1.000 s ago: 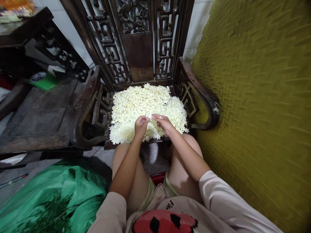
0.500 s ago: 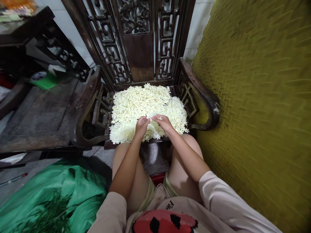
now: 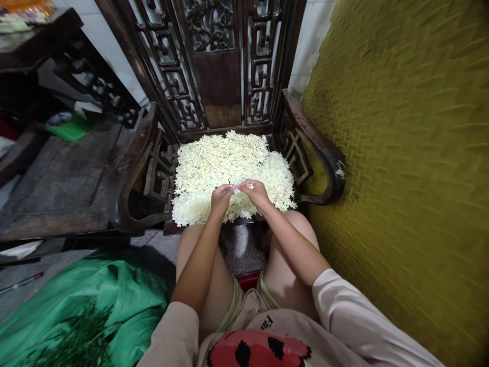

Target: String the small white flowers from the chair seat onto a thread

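A wide heap of small white flowers [image 3: 221,158] covers the seat of the dark carved wooden chair [image 3: 217,81] in front of me. Over the near part of the heap, my left hand [image 3: 222,198] and my right hand [image 3: 254,192] meet with their fingertips almost touching. Both hands are closed in a pinch around a small white flower [image 3: 236,190], mostly covered by the fingers. A bit of another white bloom shows by the right fingers. The exact grip of each fingertip is too small to make out.
Curved armrests flank the seat, the right armrest [image 3: 324,158] close to a yellow textured panel [image 3: 401,153]. At left, a green container [image 3: 69,126] stands on another wooden seat [image 3: 64,188]. A green sack [image 3: 114,285] with leafy stems [image 3: 84,336] lies at lower left.
The hands stay over the same spot. The left hand has shifted slightly left and its fingers have straightened a little; the right fingers have moved marginally.
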`<state>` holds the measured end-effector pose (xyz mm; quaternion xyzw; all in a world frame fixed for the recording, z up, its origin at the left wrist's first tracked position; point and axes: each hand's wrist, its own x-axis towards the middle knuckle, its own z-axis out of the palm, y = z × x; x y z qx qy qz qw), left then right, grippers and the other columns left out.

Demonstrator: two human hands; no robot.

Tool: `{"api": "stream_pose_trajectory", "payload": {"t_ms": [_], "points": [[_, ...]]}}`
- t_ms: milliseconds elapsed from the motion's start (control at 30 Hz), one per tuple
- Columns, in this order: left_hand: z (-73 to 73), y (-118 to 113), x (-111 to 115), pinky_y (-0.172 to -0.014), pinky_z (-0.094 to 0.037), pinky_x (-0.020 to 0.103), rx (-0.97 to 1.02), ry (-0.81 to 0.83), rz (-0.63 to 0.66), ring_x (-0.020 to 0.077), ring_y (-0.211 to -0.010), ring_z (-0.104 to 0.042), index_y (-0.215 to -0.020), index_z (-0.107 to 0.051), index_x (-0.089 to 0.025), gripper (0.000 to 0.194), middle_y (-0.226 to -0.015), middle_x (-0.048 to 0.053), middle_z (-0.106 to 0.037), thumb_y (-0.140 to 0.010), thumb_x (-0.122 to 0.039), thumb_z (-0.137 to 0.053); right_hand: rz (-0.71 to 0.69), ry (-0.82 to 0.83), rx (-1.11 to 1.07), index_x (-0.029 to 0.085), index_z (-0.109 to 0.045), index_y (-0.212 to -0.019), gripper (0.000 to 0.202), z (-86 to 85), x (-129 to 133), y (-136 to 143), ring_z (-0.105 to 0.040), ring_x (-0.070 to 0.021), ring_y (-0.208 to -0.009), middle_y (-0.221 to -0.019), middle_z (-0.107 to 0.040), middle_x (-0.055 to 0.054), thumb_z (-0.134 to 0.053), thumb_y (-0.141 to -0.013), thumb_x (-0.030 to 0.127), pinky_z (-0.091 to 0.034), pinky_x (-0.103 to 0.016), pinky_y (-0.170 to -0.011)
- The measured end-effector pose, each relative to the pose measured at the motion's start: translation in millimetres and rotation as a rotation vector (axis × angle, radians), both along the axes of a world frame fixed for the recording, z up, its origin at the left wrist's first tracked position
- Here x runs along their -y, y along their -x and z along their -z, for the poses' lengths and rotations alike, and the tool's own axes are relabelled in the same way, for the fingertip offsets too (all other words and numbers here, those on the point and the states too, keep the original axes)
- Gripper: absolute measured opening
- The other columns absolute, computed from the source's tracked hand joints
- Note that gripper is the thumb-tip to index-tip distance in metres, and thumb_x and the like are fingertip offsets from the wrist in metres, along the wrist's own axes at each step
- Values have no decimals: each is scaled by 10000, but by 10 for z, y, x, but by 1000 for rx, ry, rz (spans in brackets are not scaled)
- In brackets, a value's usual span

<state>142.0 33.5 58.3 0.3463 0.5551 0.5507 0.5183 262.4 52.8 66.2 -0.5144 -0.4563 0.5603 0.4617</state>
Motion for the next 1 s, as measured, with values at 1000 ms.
{"api": "stream_pose_trajectory", "payload": {"t_ms": [1000], "points": [[478, 247, -157, -859, -433, 323, -263, 135, -449, 189, -907, -583, -932, -671, -131, 318, -952, 94, -642, -649, -272, -701, 44, 399, -376, 141, -604, -841, 284, -83, -44, -154, -348, -45, -399, -574, -447, 39, -463, -791, 383, -198, -195, -385]]}}
